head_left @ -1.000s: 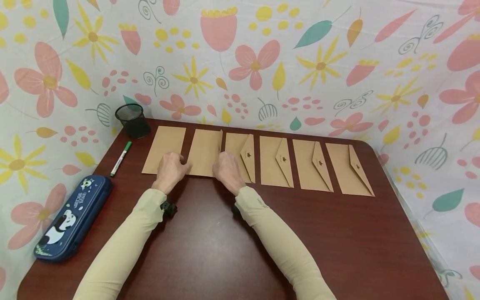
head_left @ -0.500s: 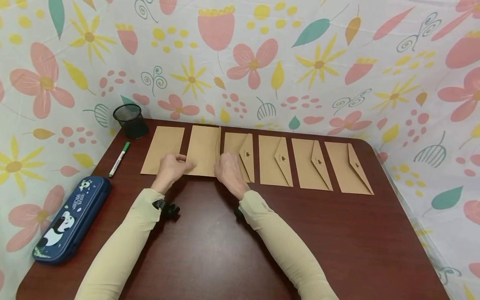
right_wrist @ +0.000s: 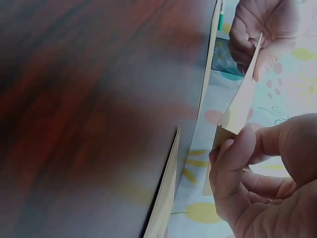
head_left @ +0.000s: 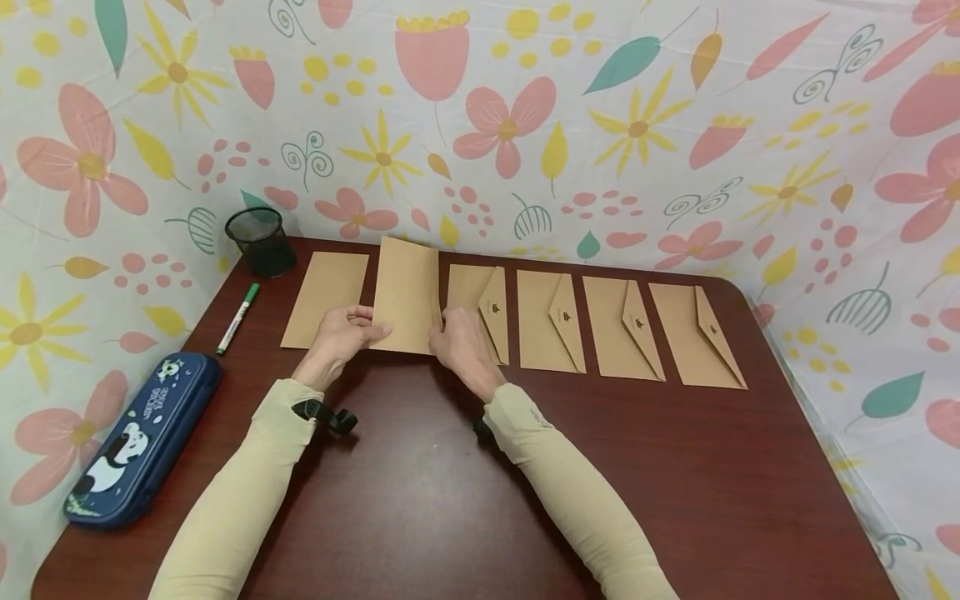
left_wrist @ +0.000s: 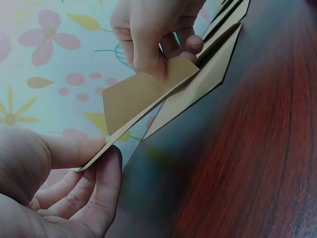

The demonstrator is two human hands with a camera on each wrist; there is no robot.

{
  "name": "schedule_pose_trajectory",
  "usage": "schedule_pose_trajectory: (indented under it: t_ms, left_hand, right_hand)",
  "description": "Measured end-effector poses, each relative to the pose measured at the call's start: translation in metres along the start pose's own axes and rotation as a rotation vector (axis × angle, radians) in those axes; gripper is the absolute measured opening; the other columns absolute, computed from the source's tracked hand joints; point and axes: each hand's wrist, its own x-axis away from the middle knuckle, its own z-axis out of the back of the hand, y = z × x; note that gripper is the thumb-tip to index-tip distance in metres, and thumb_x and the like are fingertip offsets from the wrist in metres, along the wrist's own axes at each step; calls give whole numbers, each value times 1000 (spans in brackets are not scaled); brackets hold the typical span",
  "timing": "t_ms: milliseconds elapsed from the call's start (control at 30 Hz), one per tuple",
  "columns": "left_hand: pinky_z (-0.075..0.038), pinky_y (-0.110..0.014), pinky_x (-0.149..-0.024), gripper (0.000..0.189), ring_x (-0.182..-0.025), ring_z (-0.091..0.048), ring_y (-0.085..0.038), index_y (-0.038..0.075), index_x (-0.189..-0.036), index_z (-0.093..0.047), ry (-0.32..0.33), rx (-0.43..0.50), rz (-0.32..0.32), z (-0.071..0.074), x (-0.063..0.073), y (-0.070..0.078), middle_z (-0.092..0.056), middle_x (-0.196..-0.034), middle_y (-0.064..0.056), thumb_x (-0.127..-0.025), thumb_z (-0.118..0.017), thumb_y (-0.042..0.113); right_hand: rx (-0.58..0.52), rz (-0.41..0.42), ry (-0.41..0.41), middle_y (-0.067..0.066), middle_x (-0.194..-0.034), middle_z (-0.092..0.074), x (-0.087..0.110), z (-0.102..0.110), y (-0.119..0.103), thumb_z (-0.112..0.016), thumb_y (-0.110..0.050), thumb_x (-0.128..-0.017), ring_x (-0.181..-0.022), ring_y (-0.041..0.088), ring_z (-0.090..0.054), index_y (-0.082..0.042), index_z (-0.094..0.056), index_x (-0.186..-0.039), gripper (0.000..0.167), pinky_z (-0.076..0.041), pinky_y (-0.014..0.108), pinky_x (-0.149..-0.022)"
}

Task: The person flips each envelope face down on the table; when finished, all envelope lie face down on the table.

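My left hand (head_left: 341, 337) pinches the lower left edge of a brown paper envelope (head_left: 405, 292), thumb on top and fingers underneath, as the left wrist view shows. At the envelope's right edge my right hand (head_left: 461, 346) pinches the folded flap side between thumb and fingers. Raised off the table, the envelope (left_wrist: 143, 91) is tilted, its far end higher in the head view. Just left of it another brown envelope (head_left: 330, 287) lies flat, plain side up, partly behind my left hand. To the right, an envelope (head_left: 468, 287) with a half-raised flap is partly covered by my right hand.
Further right, several envelopes (head_left: 536, 321) lie in a row, flaps partly lifted and printed with a crown. A black mesh pen cup (head_left: 262, 242), a green-capped marker (head_left: 238, 318) and a blue panda pencil case (head_left: 142, 437) stand or lie at left. A patterned cloth (head_left: 637, 167) hangs behind.
The envelope between my hands has come up off the table, its far end rising. My left fingers have slid under its left edge with the thumb on top; my right hand keeps its grip.
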Motion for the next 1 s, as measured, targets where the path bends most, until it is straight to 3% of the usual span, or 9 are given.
schedule_pose_trajectory:
  t_ms: [133,267,367,467,600,700,1000]
  left_hand:
    - [-52,-15,-71,43,-74,-59,-2,-5,-129,-59,0,61,-4,-1,1,1,-61,-85,8,-95,-82,7]
    - [-53,-14,-71,42,-74,-61,-1,-6,-129,-58,-7,113,-7,-1,1,1,-63,-84,9,-95,-80,4]
    - [-54,-13,-72,41,-76,-63,0,-6,-130,-58,-12,133,-11,0,0,0,-65,-84,10,-96,-79,3]
    - [-55,-13,-75,41,-79,-64,-1,-6,-131,-57,-16,133,-9,1,0,-2,-65,-87,9,-97,-78,4]
    - [-55,-13,-76,41,-80,-64,-1,-5,-132,-57,-24,139,-10,2,1,-3,-65,-90,8,-98,-77,4]
    - [-56,-13,-77,39,-80,-65,-1,-5,-132,-57,-36,149,-13,1,1,-3,-65,-90,8,-99,-76,4]
    - [-56,-14,-77,43,-82,-65,-1,-6,-134,-58,-51,141,-4,0,2,-3,-66,-92,7,-99,-78,6]
  right_hand:
    - [-2,23,-18,1,-71,-64,8,11,-9,-64,-15,-95,-59,11,-53,-6,-75,-86,17,-43,26,-51]
    - [-38,41,-58,6,-88,-75,25,35,-30,-66,-24,-104,-69,14,-59,0,-80,-117,31,-49,27,-64]
    - [-113,3,-88,8,-88,-75,34,47,-41,-64,-29,-109,-68,13,-59,2,-77,-126,38,-50,26,-68]
    - [-198,-59,-117,12,-92,-76,37,54,-45,-64,-26,-110,-63,10,-62,5,-72,-132,39,-52,25,-71]
    - [-318,-105,-140,15,-92,-76,36,54,-42,-68,-22,-107,-57,10,-65,10,-67,-135,42,-55,23,-63]
    - [-404,-141,-159,11,-87,-72,37,54,-40,-70,-21,-105,-59,11,-64,10,-65,-136,44,-55,23,-57]
    - [-579,-233,-163,0,-79,-64,38,54,-39,-74,-19,-102,-65,12,-63,8,-62,-142,50,-56,21,-60]
